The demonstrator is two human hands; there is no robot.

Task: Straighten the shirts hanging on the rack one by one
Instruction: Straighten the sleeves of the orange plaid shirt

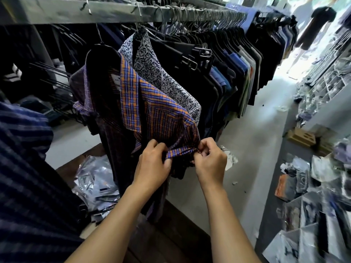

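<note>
An orange and blue plaid shirt hangs on a black hanger from the grey rack rail, nearest to me. My left hand pinches the shirt's front edge just below the collar. My right hand pinches the same edge a little to the right, where a small button shows. Behind it hangs a white shirt with a dark leaf print. A long row of dark, blue and grey shirts runs along the rail to the back right.
Plastic garment bags lie on the dark wooden platform under the rack. The grey floor aisle runs to the right. Packaged goods and boxes are piled along the right side. A person stands far back.
</note>
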